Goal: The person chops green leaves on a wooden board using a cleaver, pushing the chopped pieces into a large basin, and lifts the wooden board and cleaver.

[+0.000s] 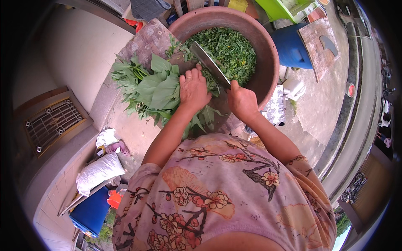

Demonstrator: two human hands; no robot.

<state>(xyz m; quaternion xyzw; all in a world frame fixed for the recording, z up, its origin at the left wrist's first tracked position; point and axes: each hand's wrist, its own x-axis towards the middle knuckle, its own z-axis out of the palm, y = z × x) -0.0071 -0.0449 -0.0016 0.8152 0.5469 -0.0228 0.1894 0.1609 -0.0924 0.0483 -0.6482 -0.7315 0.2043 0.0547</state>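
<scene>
My left hand (194, 91) presses down on a thick bunch of leafy greens (158, 89), its fingers over the stems near the cut end. My right hand (241, 98) grips the handle of a cleaver (211, 64), whose broad blade points up and to the left, just beyond my left fingertips. Beneath the greens lies a worn board (150, 40), mostly covered. Beyond the blade, a large reddish-brown tub (268, 50) holds a heap of chopped greens (227, 50). Cut bits also lie on the board by the blade.
Right of the tub, a blue barrel (290, 45) stands beside a board (317, 47) bearing another blade (328, 45). A lime-green plastic basket (289, 9) is at the top right. A white sack (100, 172) and a blue bin (89, 211) are at the lower left.
</scene>
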